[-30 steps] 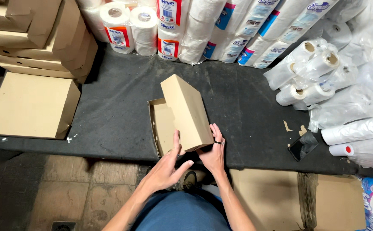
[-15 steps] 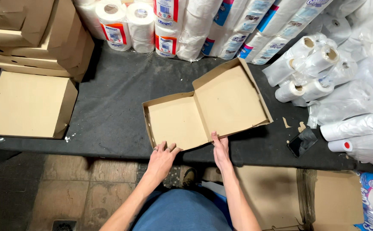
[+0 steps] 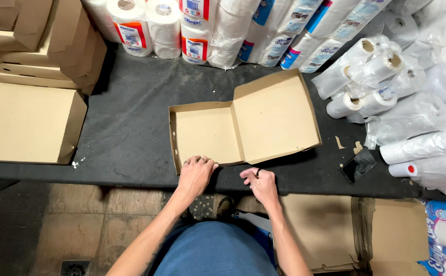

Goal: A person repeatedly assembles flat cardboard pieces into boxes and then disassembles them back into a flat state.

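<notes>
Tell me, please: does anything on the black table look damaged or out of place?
Small torn cardboard scraps lie loose on the black table, right of the open cardboard box. White specks dot the near edge. Nothing else stands out.

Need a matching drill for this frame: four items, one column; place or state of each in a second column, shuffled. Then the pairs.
Items
1. open flat brown cardboard box
2. closed brown cardboard box
3. small dark phone-like slab
4. left hand

Places or states
A. lies on the black tabletop near its front edge, right of the open box
B. rests on the near edge of the open box
C. lid folded back, inside empty
D. sits at the table's left end, lid shut

Pairs: 1-C, 2-D, 3-A, 4-B
</notes>
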